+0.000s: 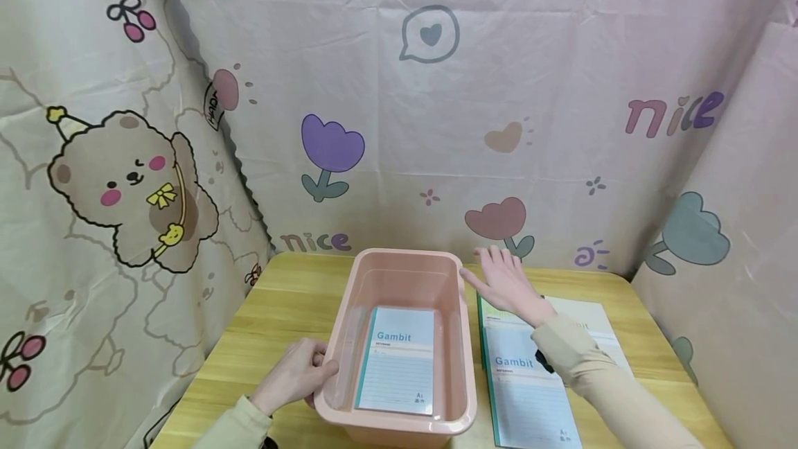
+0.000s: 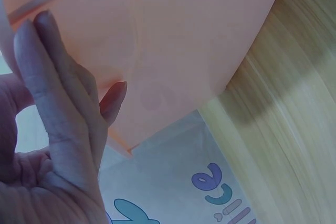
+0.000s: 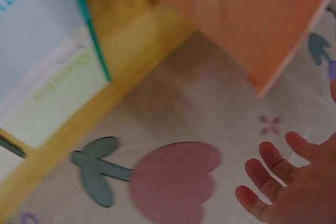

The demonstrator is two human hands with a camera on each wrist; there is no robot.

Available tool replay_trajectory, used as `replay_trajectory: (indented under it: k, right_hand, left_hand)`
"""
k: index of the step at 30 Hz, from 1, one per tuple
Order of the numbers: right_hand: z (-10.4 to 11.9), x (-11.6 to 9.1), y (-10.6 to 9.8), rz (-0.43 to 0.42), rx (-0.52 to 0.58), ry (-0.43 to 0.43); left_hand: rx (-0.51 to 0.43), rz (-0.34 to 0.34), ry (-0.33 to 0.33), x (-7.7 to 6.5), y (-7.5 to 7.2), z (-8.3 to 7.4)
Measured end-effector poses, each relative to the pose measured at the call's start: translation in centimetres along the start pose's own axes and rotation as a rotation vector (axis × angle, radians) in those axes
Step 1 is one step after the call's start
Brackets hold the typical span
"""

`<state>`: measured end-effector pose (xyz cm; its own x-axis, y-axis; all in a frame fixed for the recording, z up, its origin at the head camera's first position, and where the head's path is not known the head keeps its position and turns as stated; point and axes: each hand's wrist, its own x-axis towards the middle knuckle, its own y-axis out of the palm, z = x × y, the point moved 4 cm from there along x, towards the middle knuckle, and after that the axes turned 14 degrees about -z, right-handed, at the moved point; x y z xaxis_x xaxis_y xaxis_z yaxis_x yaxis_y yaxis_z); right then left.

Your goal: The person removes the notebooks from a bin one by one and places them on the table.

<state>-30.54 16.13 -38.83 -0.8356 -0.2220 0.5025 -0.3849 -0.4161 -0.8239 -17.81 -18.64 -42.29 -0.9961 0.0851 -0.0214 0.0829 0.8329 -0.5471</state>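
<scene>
A pink plastic tub (image 1: 399, 276) sits in the middle of a light wooden table (image 1: 280, 324); one blue and white notebook (image 1: 399, 359) with the word "Gambit" lies flat on the bottom of the tub; the left hand (image 1: 296, 373) holds the tub by its near left rim, with the fingers curled round the edge and the thumb side on the outside wall; in the left wrist view the fingers (image 2: 58, 103) press flat against the pink wall (image 2: 173, 40) from the outside; the right hand (image 1: 508, 283) is in the air just beside the far right corner of the tub, with its fingers straight and spread and nothing in it; I cannot tell if its thumb touches the tub rim; in the right wrist view the spread fingertips (image 3: 273, 182) show in front of the cloth, near a corner of the tub (image 3: 252, 19); under the right arm, just to the right of the tub, a small pile of notebooks (image 1: 530, 393) lies on the table, a blue one on top and a green and white one under it; a pink cloth (image 1: 499, 89) with tulips, hearts, a bear and the word "nice" hangs all round the table.
</scene>
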Motion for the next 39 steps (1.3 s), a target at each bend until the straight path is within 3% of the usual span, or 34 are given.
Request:
replay_trajectory:
  k: [10,19,30,39]
  right_hand:
    - [6.2,2.8,-0.8,0.107,-0.092,-0.086]
    - [11.1,4.6,0.9,0.223,-0.123,-0.133]
    - [14.5,4.4,6.4,0.448,-0.118,-0.018]
    - [14.7,2.7,11.9,0.489,-0.145,0.045]
  left_hand:
    - [0.013,-0.005,0.004,0.0,0.1,-0.1]
    - [0.008,-0.001,0.001,0.0,0.0,-0.1]
    - [0.018,-0.015,0.027,-0.1,-0.1,-0.1]
    - [0.001,-0.027,0.035,-0.2,0.0,-0.1]
